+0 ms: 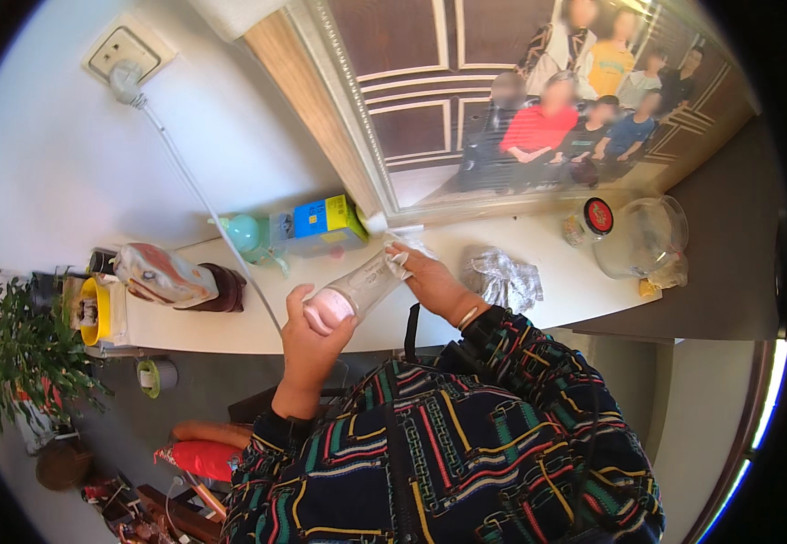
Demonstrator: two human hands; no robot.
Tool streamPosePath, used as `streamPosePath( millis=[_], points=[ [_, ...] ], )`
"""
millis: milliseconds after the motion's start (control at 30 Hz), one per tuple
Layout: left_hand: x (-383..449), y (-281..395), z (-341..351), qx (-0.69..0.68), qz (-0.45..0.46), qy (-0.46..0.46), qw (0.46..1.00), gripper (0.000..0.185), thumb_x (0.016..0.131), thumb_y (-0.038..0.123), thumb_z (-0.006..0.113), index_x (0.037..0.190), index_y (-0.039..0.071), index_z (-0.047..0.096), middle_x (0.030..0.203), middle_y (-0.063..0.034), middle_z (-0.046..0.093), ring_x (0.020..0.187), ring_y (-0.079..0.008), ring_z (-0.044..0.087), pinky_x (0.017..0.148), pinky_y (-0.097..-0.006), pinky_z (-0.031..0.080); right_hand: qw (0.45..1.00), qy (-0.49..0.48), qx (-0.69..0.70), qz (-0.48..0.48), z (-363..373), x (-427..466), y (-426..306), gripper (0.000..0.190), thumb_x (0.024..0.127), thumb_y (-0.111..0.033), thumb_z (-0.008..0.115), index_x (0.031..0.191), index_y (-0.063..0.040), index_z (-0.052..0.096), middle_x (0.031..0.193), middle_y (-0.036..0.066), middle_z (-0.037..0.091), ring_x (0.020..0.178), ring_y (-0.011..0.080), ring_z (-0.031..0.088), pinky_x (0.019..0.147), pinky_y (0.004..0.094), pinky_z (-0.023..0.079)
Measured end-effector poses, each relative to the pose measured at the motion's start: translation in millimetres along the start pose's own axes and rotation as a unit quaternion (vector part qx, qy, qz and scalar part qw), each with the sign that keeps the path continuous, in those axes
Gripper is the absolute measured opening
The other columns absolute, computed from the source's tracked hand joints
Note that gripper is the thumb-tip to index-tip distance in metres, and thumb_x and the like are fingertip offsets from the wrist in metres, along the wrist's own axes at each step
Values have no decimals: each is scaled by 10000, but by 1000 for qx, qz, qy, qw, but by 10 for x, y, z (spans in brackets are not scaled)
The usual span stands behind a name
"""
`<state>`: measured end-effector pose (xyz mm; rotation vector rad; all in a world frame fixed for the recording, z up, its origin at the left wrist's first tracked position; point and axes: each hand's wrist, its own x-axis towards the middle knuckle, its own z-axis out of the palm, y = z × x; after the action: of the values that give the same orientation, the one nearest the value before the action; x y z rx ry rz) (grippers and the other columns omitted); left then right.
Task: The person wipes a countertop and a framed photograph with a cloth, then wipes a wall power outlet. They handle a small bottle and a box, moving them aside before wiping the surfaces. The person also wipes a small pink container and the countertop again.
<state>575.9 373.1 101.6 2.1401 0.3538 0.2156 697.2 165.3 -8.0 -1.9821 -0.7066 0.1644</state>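
A clear cylindrical bottle (370, 277) with a pink end (330, 309) is held at a slant above the white tabletop. My left hand (313, 340) grips the pink end, thumb on one side and fingers on the other. At the bottle's opposite end, my right hand (438, 282) pinches a crumpled white tissue or thin cloth (399, 257) against it. How far the tissue reaches around or into that end is hidden by my fingers. Just right of my right hand, a crumpled grey patterned cloth (501, 275) lies on the tabletop.
A large framed photograph (421, 163) leans behind the white tabletop (373, 336). To the left stand a clear box (325, 234), a teal round object (242, 232) and a plastic-covered item (166, 275). A power cord (196, 190) crosses the left side. Glass jars (638, 238) stand right.
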Motion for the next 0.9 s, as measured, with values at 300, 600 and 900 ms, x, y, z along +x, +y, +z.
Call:
streamPosePath(
  millis=[300,600,900],
  points=[
    [65,6,-63,122,223,-2,967,883,616,133,917,1367,54,459,1277,-167,537,1111,-354,594,920,-425,518,994,64,6,87,122,83,91,488,819,103,538,1259,-62,670,1309,200,633,1232,351,592,1071,366,462],
    [127,45,-78,151,218,-5,964,805,611,272,920,1266,78,495,1143,-160,560,1015,-390,608,822,-463,534,982,-26,76,-168,-130,55,-879,606,724,117,565,1293,-77,642,1283,186,635,1134,389,580,1010,442,452],
    [104,-152,-139,125,125,-21,984,840,585,251,937,1278,68,498,1113,-166,554,1016,-385,593,854,-442,518,998,11,-52,-33,-20,62,-129,542,806,69,624,1311,-124,652,1309,145,648,1188,354,583,1041,413,459]
  ],
)
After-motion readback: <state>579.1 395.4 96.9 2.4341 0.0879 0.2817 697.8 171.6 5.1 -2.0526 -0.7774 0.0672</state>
